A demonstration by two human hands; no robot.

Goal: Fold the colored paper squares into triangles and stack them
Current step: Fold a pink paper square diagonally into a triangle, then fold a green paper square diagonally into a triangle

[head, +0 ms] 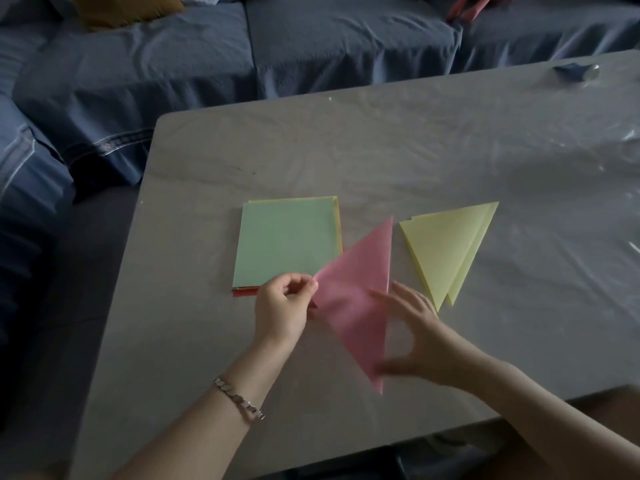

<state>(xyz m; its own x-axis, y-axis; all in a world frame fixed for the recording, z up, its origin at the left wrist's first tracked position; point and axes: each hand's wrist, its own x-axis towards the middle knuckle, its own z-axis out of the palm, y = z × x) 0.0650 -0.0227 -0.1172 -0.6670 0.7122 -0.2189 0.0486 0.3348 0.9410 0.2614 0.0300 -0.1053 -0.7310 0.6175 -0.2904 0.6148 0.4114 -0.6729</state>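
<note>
On table (415,150), left hand (282,306) pinching pink triangle (356,296), right hand (415,330) spread flat behind it

1 pink triangle (356,299), 1 yellow triangle (446,251), 1 square stack (284,244).

Dim, flat light, colours muted. Plastic cover on the table (450,140) throws pale glare at far right, so light perhaps comes from that side. Right hand (415,330) smeared by motion blur. Sofa (173,71) murky; edges bow, wide-angle.
</note>
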